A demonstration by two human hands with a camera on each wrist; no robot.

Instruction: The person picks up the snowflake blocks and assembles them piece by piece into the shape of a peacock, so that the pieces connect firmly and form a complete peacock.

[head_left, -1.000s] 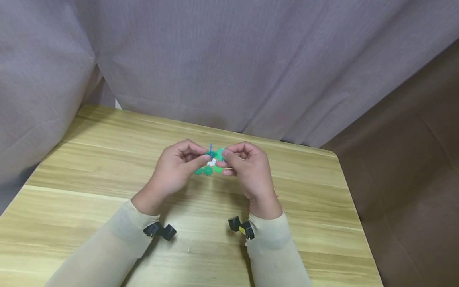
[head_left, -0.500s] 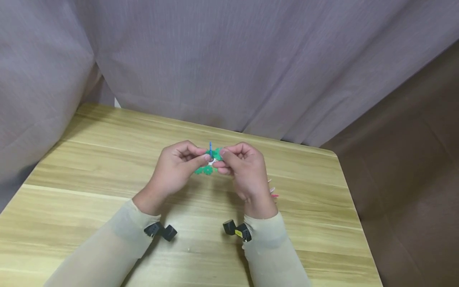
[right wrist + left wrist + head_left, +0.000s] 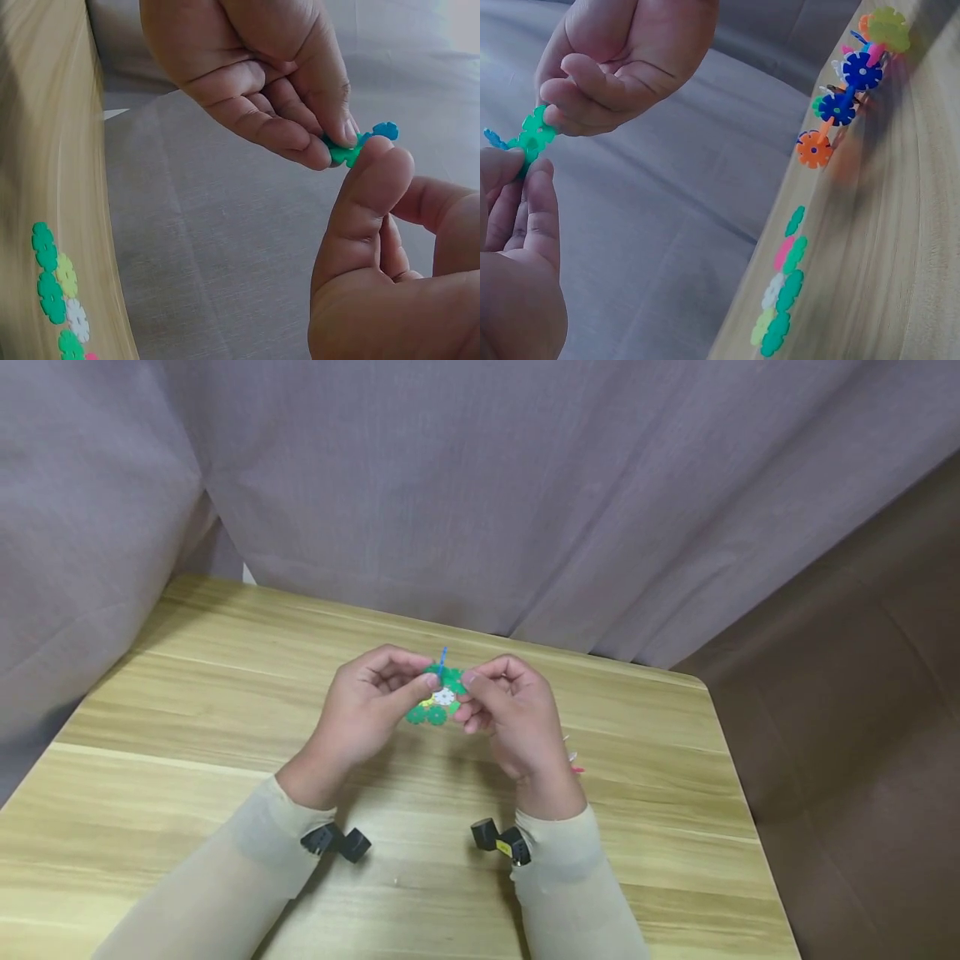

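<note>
Lighting's soft and even, pretty bright, no harsh glare. The hands throw faint blurry shadows on the desk. Head view is sharp; both wrist views are washed out, with the desk edge smeared and out of focus.

I seem to be in a home corner. A wooden table faces grey curtains; a brown sofa sits beside me
</note>
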